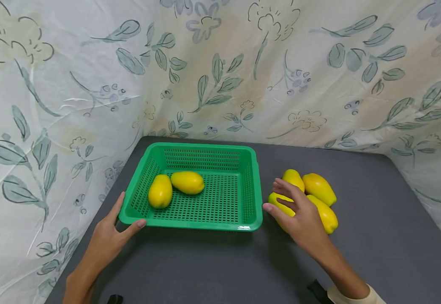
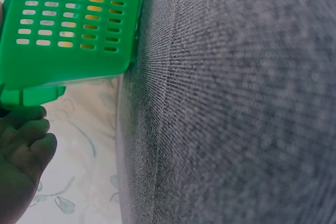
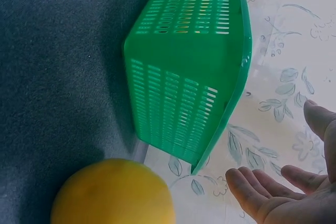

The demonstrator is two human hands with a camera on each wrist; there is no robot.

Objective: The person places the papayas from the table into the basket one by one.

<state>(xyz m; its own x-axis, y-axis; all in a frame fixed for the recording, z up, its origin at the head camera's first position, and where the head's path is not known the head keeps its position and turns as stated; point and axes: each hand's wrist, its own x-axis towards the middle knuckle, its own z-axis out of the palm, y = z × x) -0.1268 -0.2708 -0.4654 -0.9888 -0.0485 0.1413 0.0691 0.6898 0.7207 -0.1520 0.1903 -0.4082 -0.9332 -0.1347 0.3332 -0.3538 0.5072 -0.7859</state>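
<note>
A green plastic basket with slotted walls stands on the table. Two yellow mangoes, one upright and one lying crosswise, sit in its left half. My left hand holds the basket's near left corner, thumb at the front rim and fingers along the left side. Over the group of mangoes to the right of the basket hovers my right hand, its fingers spread and holding nothing. It partly hides the mangoes beneath. In the right wrist view, one mango shows below the basket's wall.
The dark grey table runs to a floral cloth hanging behind it and along the left. Dark objects show at the bottom edge, one near each forearm.
</note>
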